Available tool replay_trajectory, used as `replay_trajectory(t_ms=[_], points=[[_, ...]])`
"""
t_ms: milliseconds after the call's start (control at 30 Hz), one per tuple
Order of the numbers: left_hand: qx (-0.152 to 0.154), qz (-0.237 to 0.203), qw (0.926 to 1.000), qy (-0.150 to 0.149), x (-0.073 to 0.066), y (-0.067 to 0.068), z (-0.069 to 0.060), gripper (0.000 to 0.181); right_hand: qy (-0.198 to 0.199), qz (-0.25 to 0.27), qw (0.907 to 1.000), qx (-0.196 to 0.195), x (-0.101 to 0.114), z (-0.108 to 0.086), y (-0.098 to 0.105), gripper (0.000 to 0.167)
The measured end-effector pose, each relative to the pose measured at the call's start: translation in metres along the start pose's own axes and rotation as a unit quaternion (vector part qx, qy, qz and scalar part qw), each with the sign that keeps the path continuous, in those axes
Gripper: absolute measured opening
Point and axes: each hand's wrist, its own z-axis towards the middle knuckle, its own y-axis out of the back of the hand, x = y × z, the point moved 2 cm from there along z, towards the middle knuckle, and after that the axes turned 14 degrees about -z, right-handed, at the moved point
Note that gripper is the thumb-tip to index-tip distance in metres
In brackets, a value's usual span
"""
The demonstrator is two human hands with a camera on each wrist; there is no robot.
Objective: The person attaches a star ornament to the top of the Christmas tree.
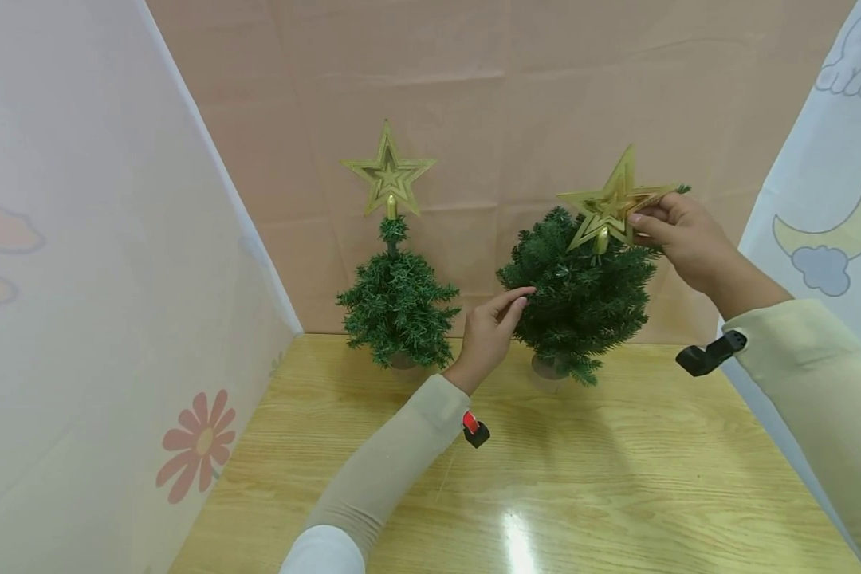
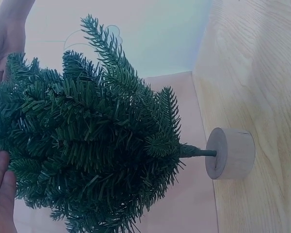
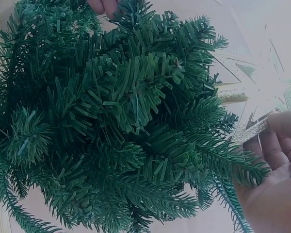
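My right hand pinches a gold star tree topper by its right side, between thumb and fingers. The star stands at the top of the right-hand Christmas tree, tilted a little; its stem's lower end is hidden among the branches. In the right wrist view the star is washed out by light. My left hand reaches to the left side of this tree, its fairly straight fingertips touching the green branches. The tree stands on a round wooden base.
Left of my hands stands a second, smaller Christmas tree topped with an upright gold star. Both trees are near the back edge of the wood-grain table. A peach cloth hangs behind, and printed white cloths hang at the sides.
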Motion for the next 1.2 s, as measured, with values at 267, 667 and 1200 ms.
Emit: replay_trajectory(t_ms=[267,667,1200], points=[[-0.017,0.006,0.9998,-0.001,-0.0009,0.0004,-0.0005,0.031,-0.004,-0.017,0.9998,0.001,-0.0018,-0.0023,-0.001,0.021],[-0.018,0.018,0.9997,-0.002,0.0008,0.002,-0.0005,0.031,-0.016,-0.006,0.9998,-0.01,-0.0032,-0.0038,-0.0009,0.021],[-0.002,0.011,0.9999,0.0,-0.0006,0.0021,0.0006,0.032,-0.014,0.097,0.9946,-0.034,-0.003,-0.0045,-0.0041,0.013]])
